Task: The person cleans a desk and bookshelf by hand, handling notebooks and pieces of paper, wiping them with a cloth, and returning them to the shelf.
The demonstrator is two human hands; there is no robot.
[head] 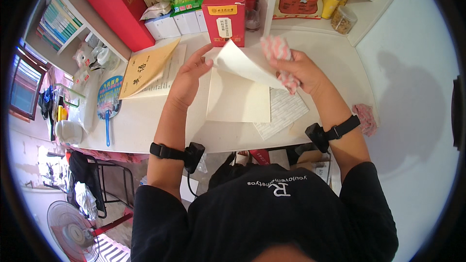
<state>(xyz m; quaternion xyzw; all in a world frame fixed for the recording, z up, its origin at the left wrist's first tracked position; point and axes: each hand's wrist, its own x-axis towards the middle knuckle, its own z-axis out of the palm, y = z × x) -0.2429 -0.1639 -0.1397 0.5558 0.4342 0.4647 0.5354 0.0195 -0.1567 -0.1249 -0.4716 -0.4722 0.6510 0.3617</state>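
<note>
My right hand [300, 71] grips a bunched pink-and-white patterned cloth [276, 49] above the desk. My left hand [193, 74] is raised with its thumb and fingers apart, holding nothing, near the left edge of a lifted white sheet [244, 63]. That sheet curls up between both hands; whether a finger touches it I cannot tell. Below it a cream-coloured sheet or open booklet page [238, 98] lies flat on the desk. Partly under this page, a patterned grey-white sheet [282, 112] lies at an angle.
Left on the desk [145, 123] are a tan-covered booklet [142, 69] and a blue hand fan [109, 96]. A red box [224, 18] stands behind the pages. A pink cloth [365, 119] lies at the right edge, and shelves [313, 29] rise behind the desk.
</note>
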